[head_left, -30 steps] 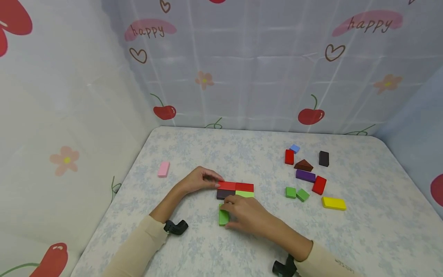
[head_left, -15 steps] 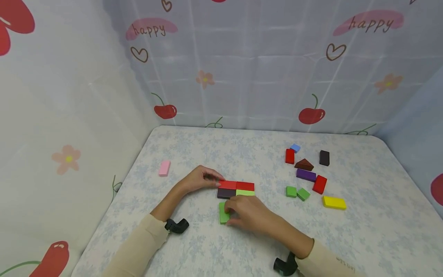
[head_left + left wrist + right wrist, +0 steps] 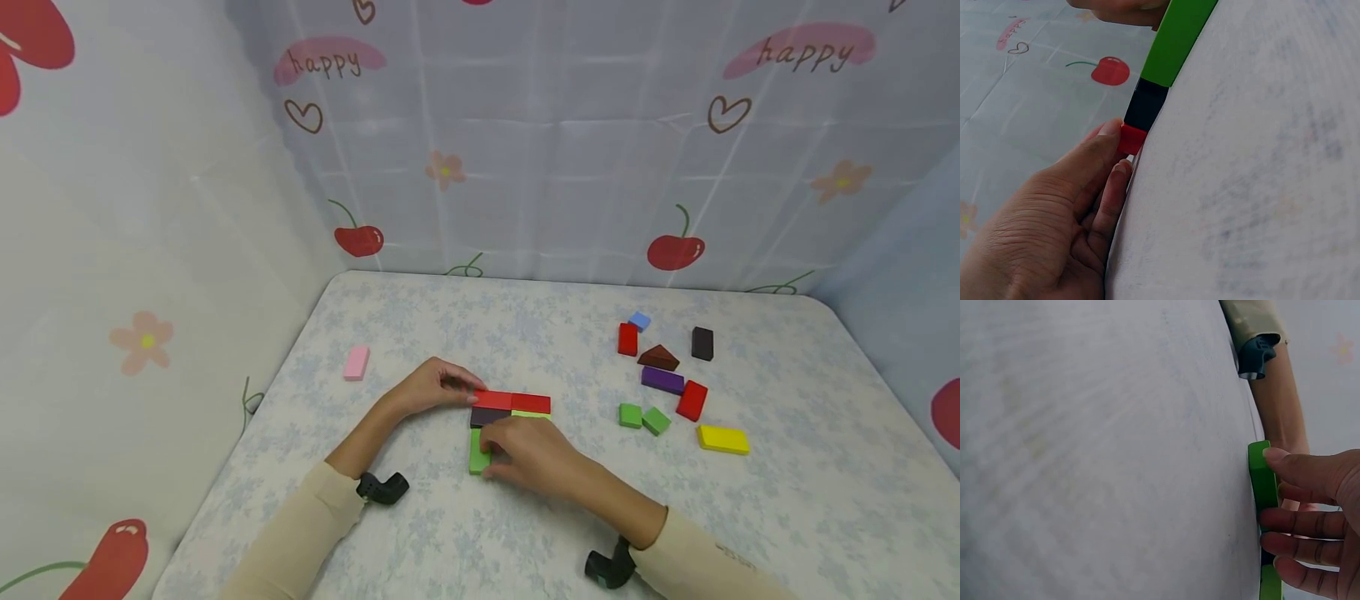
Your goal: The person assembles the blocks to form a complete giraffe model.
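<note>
Two red blocks (image 3: 492, 400) lie end to end in a row, with a black block (image 3: 489, 416) and a light green block (image 3: 531, 414) along their near side. My left hand (image 3: 431, 387) pinches the left end of the left red block; its thumb and a finger (image 3: 1116, 178) show there in the left wrist view. Below the black block, my right hand (image 3: 536, 457) grips a longer green block (image 3: 477, 455), thumb at its near end. The left wrist view shows that green block (image 3: 1175, 47) meeting the black one. The right hand hides part of both green blocks.
On the right lie several loose blocks: blue (image 3: 640, 320), red (image 3: 627, 339), black (image 3: 702, 343), a brown triangle (image 3: 658, 358), purple (image 3: 662, 380), small green (image 3: 630, 416) and yellow (image 3: 723, 439). A pink block (image 3: 356, 363) lies at the left. Printed curtains stand behind the table.
My right hand has moved the green block slightly away from me and to the left, up against the black block. The left hand has stayed at the red block.
</note>
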### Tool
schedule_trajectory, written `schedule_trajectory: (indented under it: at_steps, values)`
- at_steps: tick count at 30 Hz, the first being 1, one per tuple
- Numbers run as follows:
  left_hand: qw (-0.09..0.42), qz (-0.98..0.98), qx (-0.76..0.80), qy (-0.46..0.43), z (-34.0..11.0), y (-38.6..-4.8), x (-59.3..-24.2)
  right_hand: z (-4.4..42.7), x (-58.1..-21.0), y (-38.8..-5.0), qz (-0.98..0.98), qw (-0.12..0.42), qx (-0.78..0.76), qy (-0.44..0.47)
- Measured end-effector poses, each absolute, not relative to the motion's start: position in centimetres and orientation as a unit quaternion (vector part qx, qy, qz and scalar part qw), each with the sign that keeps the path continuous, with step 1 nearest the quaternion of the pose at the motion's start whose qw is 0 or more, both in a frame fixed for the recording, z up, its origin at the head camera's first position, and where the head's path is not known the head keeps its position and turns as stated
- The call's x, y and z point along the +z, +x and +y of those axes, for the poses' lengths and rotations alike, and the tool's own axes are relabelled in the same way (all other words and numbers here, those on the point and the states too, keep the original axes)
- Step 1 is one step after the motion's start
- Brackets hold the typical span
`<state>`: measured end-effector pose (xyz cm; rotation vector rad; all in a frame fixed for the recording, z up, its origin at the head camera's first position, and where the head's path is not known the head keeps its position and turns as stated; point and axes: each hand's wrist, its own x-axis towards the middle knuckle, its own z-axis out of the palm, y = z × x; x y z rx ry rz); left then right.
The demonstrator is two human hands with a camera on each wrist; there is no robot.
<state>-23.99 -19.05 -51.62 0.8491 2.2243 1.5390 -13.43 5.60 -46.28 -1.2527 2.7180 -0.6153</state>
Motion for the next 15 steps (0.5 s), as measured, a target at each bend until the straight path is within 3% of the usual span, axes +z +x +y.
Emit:
schedule_trajectory:
  at_steps: [15]
  values:
    - [0.158, 0.778, 0.53, 0.299, -19.01, -23.91, -51.29, 5.1, -46.38, -13.71, 0.891, 0.042, -0.204, -0.403]
